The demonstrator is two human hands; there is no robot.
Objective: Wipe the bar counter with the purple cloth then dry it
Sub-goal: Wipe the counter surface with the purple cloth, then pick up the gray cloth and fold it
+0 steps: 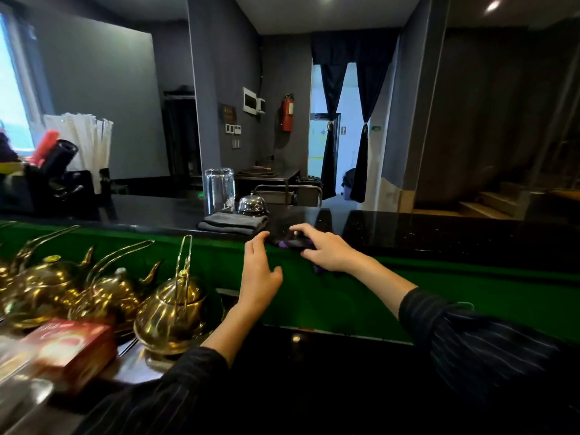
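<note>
The black bar counter [439,229] runs across the middle of the view above a green front panel. A small purple cloth [290,243] lies at the counter's near edge, mostly hidden under my right hand [323,251], whose fingers curl over and grip it. A bit of purple also shows below that hand's palm. My left hand [259,271] hovers just left of the cloth with fingers spread, holding nothing. A folded grey cloth [233,222] lies on the counter to the left of the purple one.
An upturned glass [219,189] and a chrome service bell [252,205] stand behind the grey cloth. Several brass teapots [169,312] and a red box [70,350] sit on the lower shelf at the left. A holder with straws [81,146] stands at the far left.
</note>
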